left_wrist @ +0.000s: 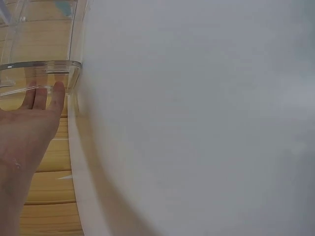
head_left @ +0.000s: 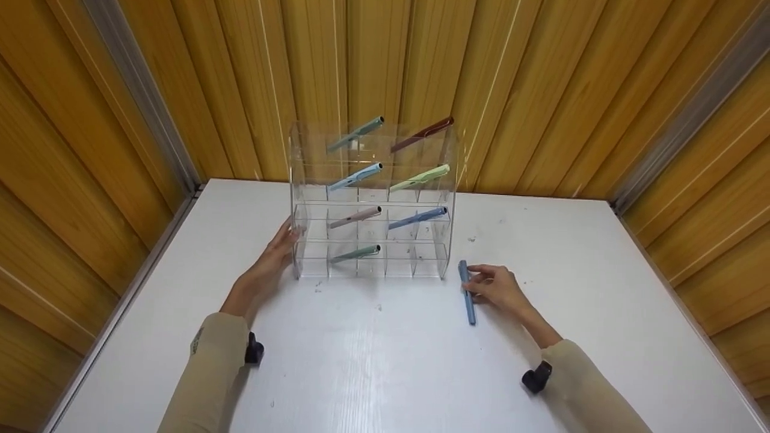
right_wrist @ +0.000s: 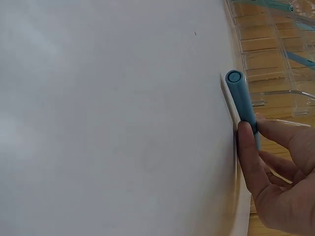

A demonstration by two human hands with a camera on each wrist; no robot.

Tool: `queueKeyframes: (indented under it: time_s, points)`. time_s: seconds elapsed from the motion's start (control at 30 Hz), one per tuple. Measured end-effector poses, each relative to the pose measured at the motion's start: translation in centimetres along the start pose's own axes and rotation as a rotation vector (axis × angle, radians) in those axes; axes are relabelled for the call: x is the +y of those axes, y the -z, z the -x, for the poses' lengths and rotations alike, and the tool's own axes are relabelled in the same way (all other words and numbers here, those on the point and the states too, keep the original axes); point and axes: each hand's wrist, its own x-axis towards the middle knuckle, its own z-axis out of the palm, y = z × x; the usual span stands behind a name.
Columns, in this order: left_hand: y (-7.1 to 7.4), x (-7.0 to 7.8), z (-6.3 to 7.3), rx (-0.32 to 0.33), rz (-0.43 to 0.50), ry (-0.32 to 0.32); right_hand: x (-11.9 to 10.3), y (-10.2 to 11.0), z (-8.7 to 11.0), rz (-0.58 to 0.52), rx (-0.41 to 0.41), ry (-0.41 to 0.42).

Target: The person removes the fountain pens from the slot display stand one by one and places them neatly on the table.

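A clear acrylic pen rack (head_left: 372, 242) with tiered compartments stands on the white table. My left hand (head_left: 280, 243) rests against its left side with fingers fairly straight; in the left wrist view those fingers (left_wrist: 56, 98) show partly through the clear plastic. My right hand (head_left: 496, 285) pinches a blue pen (head_left: 468, 294) between thumb and fingers, right of the rack. In the right wrist view the pen's (right_wrist: 242, 101) round end points toward the camera. Whether the pen touches the table is hard to tell.
Several pens lean in the rack: a teal one (head_left: 356, 133) and a dark red one (head_left: 422, 134) on top, light blue (head_left: 356, 177) and light green (head_left: 420, 178) below, then pinkish (head_left: 356, 217) and blue (head_left: 418, 218), and green (head_left: 356, 254) lowest. Yellow wood-look walls (head_left: 379, 72) enclose the table (head_left: 361, 361).
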Motion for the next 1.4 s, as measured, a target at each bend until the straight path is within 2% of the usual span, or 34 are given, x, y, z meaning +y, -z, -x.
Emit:
queueKeyframes:
  time_s: [0.27,0.47,0.67,0.83,1.0,1.1,1.2,1.4]
  points:
    - [0.3,0.1,0.2,-0.010,-0.034,0.011,-0.3,-0.1,-0.1,0.086,-0.001,0.001]
    - [0.3,0.1,0.1,-0.009,-0.034,-0.003,-0.4,0.0,0.2,0.066,-0.015,0.010]
    - [0.3,0.2,0.0,-0.023,-0.001,-0.023,-0.2,1.1,1.0,0.049,-0.050,0.034]
    - [0.4,0.8,-0.3,-0.048,-0.013,-0.046,-0.4,2.5,1.7,0.071,-0.028,0.093]
    - [0.8,2.0,-0.6,-0.017,-0.036,-0.062,-1.4,3.1,2.1,0.046,-0.010,0.145]
    - [0.9,2.7,-0.9,0.027,-0.065,-0.078,-2.4,2.8,2.1,0.024,-0.018,0.150]
    - [0.8,3.0,-1.2,0.034,-0.068,-0.080,-3.3,2.1,2.2,-0.002,-0.040,0.151]
    - [0.1,2.5,-1.2,0.037,-0.054,-0.055,-4.9,0.2,2.3,-0.037,-0.100,0.152]
